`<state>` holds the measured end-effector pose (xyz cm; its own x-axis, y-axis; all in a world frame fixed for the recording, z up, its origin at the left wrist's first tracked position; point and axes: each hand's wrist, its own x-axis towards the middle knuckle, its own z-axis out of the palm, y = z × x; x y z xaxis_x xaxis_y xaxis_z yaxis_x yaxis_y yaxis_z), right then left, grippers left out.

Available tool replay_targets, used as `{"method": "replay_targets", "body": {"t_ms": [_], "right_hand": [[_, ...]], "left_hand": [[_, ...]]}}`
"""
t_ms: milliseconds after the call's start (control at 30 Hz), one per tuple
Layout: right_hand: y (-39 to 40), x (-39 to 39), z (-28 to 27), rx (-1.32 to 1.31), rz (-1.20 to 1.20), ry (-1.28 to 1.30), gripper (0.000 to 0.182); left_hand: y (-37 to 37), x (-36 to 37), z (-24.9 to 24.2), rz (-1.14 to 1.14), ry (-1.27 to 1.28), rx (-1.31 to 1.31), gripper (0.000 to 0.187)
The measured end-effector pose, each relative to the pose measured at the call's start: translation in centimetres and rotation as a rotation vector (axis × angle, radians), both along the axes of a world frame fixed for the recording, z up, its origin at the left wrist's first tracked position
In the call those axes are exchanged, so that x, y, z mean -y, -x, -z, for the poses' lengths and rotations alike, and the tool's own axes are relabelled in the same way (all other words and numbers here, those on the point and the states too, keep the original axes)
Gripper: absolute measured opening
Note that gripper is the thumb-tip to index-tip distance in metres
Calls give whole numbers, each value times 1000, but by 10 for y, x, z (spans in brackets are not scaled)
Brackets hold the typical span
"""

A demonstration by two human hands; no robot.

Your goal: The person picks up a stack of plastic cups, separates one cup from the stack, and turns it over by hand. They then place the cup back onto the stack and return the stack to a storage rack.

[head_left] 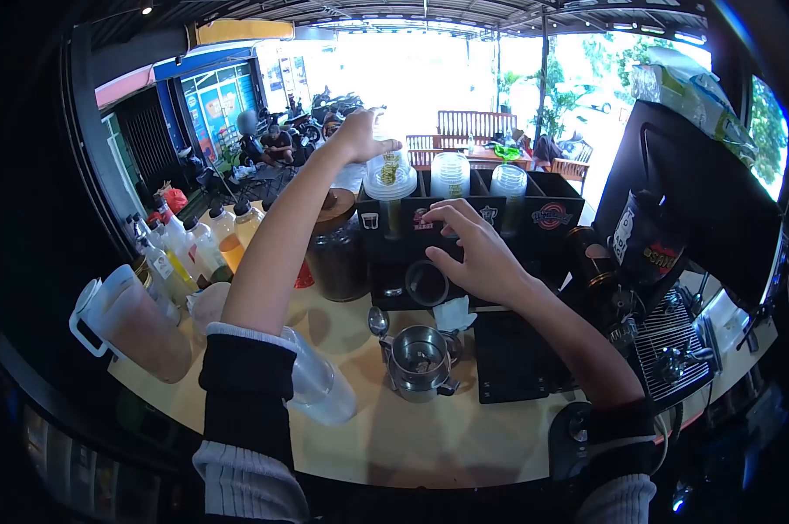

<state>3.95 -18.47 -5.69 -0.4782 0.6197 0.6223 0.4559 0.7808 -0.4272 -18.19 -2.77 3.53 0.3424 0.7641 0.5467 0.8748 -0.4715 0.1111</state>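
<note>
Both hands are raised over the table (394, 437). The left hand (360, 135) is stretched far forward, arm nearly straight, fingers pinched on the top of a stack of clear plastic cups (390, 179) standing in the left slot of a black cup holder (464, 218). The right hand (473, 249) is spread, palm down, fingertips resting on the holder's front, grasping nothing. If several nested cups cling together, the stack could be tipped or dragged out. The left forearm passes just above a brown jar (338, 258) and could knock it.
</note>
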Motion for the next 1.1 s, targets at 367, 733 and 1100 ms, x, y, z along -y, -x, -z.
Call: {"method": "replay_targets", "body": {"t_ms": [367, 733, 1100], "right_hand": [[7, 3, 7, 66, -4, -8, 36], [-1, 18, 9, 51, 5, 12, 35], [12, 40, 3, 18, -47, -57, 35]], "left_hand": [[-3, -11, 32, -73, 206, -127, 82], [3, -11, 52, 0, 175, -166, 88], [5, 39, 11, -2, 14, -284, 94]]}}
